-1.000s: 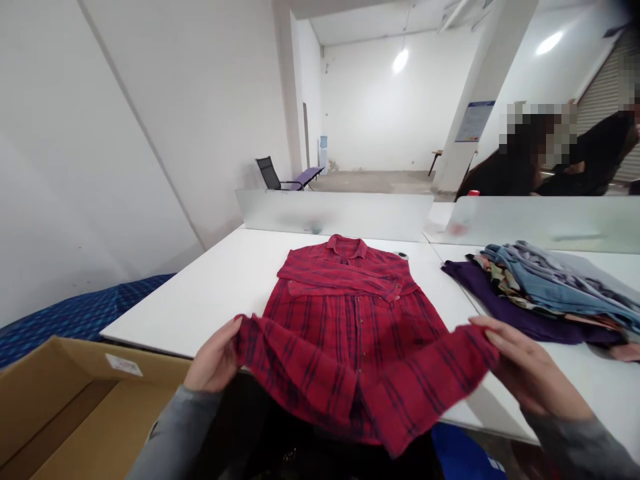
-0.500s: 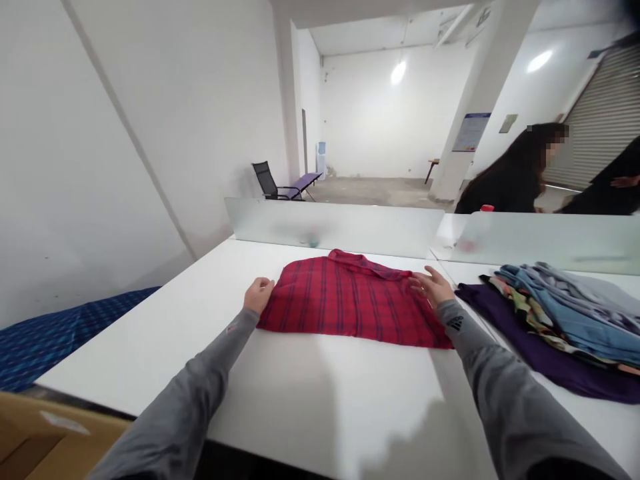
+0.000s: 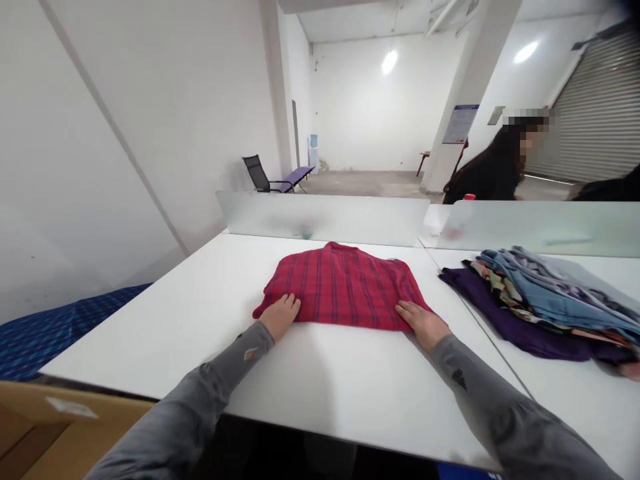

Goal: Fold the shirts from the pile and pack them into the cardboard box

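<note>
A red plaid shirt (image 3: 343, 287), folded into a compact rectangle with its collar at the far edge, is seen lying flat on a white table (image 3: 320, 380). It is pressed at its near edge by two grey-sleeved hands. The left hand (image 3: 281, 315) is laid palm-down on the shirt's near left corner with its fingers loosely curled. Whether cloth is pinched beneath them cannot be told. The right hand (image 3: 421, 323) is spread flat and open on the near right corner, and nothing is gripped.

The work is judged to be at the smoothing stage of a fold. Any further fold would call for both near corners to be taken up evenly so that the layers are not dragged apart.

To the right of the shirt, a pile of clothes (image 3: 545, 297) is stacked on the adjoining tabletop. Beyond the shirt a frosted divider (image 3: 320, 217) is fixed, and a person (image 3: 487, 175) is seen behind it. Nearer than the shirt and to its left, a cardboard box (image 3: 60, 427) is partly shown. A black chair (image 3: 260, 175) is placed far beyond the shirt in a bare white room.
</note>
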The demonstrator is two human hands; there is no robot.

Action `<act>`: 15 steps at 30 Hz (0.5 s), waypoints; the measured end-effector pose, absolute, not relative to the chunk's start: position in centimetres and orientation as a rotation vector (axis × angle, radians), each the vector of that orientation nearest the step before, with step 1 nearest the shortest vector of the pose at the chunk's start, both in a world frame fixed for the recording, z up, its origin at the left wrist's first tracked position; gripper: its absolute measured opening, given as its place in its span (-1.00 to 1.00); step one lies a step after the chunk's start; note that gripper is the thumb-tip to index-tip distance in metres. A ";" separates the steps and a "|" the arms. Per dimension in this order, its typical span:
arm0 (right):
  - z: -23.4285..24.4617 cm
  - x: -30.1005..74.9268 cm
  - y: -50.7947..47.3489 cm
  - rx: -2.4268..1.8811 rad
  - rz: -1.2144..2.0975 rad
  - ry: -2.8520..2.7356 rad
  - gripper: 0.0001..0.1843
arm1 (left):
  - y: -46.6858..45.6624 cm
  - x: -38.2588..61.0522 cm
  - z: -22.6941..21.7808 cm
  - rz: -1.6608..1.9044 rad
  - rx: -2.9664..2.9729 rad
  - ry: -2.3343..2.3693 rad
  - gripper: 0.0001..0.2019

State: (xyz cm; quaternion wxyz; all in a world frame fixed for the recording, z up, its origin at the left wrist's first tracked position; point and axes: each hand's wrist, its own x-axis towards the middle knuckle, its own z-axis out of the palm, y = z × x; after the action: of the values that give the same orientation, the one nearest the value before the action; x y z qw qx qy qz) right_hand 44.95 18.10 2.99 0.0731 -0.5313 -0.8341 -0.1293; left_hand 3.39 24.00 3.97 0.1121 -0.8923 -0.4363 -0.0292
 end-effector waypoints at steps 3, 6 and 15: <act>1.7 45.5 11.0 -1.511 -0.475 -2.504 -0.31 | 18.3 2.1 2.8 -0.076 -2.639 -1.139 -0.49; 0.4 46.0 3.7 -1.518 -0.456 -2.462 -0.20 | 12.0 0.2 1.9 -0.031 -2.634 -1.077 -0.48; 7.4 43.6 6.4 -1.519 0.324 -2.441 -0.50 | 14.1 1.4 8.4 -0.305 -2.877 -1.077 -0.59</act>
State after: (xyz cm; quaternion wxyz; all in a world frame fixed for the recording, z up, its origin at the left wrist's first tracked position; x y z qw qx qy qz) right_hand 43.60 6.43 7.44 0.1239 -0.5210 -0.8372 0.1111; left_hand 1.42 14.07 8.42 0.0272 -0.9316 -0.3486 -0.0989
